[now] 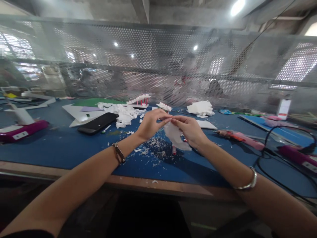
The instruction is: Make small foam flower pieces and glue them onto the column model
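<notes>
Over the middle of the table, a thin, curved piece of white paper hangs between my hands. Its upper edge is in the pinched fingertips of my right hand. My left hand pinches thumb and forefinger together at the same upper corner, touching the right fingertips. Just below the paper, a short red tube, perhaps a marker, is partly covered by it. Tiny white paper scraps are scattered beneath my hands.
Crumpled white paper and a black phone lie left. A small model with red posts stands behind. To the right are a paper stack, a pink glue-gun-like tool and a looping black cable.
</notes>
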`<action>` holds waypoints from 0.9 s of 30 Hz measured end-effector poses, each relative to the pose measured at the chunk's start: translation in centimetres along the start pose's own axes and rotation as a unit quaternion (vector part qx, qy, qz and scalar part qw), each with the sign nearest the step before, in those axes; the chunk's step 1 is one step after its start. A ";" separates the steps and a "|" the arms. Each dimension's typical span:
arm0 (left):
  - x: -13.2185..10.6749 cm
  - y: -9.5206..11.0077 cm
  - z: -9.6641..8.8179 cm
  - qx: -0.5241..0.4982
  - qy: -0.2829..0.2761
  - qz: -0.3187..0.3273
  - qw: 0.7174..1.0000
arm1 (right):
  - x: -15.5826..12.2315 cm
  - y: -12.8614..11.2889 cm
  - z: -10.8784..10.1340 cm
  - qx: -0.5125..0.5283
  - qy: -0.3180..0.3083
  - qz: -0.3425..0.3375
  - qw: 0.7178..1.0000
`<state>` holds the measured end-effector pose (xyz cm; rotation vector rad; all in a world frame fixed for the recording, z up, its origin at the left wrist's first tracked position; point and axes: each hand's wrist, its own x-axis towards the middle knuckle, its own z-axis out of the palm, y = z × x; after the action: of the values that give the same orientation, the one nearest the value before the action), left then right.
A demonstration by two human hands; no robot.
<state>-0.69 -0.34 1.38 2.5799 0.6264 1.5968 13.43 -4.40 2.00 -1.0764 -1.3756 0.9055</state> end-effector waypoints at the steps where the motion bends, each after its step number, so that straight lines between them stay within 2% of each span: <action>1: 0.0 -0.1 0.0 -0.002 0.000 0.001 1.000 | 0.0 0.1 0.0 0.002 0.001 -0.001 1.000; 7: 0.1 -0.1 0.0 -0.011 -0.010 -0.021 1.000 | 0.1 0.2 0.0 -0.011 0.014 -0.030 0.999; 12: 0.3 0.0 0.0 -0.078 -0.031 -0.096 0.992 | 0.0 -0.1 -0.3 -0.047 0.011 -0.075 0.996; 16: 0.4 -0.3 0.2 -0.190 -0.064 -0.190 0.961 | 0.0 0.0 -0.5 -0.123 0.004 -0.152 0.981; 19: 0.4 -0.6 0.4 -0.260 -0.075 -0.231 0.935 | 0.1 0.1 -0.6 -0.150 0.001 -0.195 0.969; 23: 0.4 -0.5 0.3 -0.311 -0.079 -0.238 0.917 | 0.0 0.1 -0.8 -0.183 0.005 -0.239 0.954; 27: 0.5 -0.3 0.1 -0.301 -0.090 -0.216 0.925 | -0.2 -0.1 -0.8 -0.228 0.007 -0.262 0.938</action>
<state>-0.51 0.15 1.69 1.9382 0.5303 1.1574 14.23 -4.68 2.08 -0.9682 -1.7951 0.1871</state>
